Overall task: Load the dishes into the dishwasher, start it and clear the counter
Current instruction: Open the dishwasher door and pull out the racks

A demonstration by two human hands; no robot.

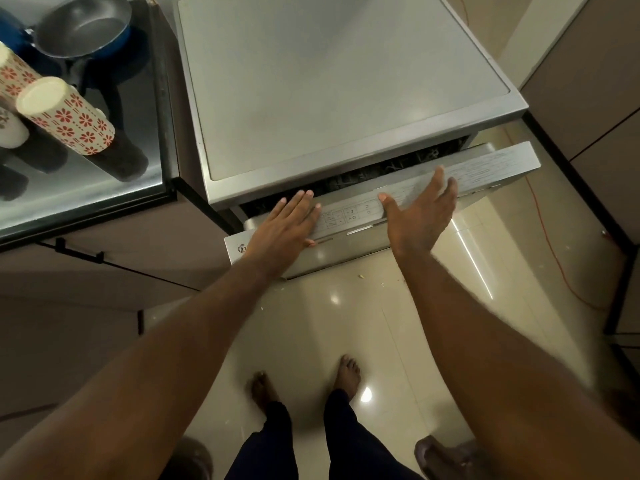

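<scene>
A silver dishwasher (339, 81) stands below me with its door (485, 168) slightly ajar, and a dark gap shows the racks inside. My left hand (284, 226) lies flat on the door's top edge, fingers straight, beside the control panel (349, 214). My right hand (419, 209) is spread open over the door's top edge to the right of the panel; whether it touches the door I cannot tell. On the counter (104, 195) at the left stand cream tumblers with red flowers (65, 116) and a blue pan (83, 26).
An orange cable (554, 251) runs across the glossy tiled floor (346, 323) right of the dishwasher. Crumbs lie on the floor near the door. My bare feet stand below, with a slipper (446, 455) at the lower right. Cabinets flank both sides.
</scene>
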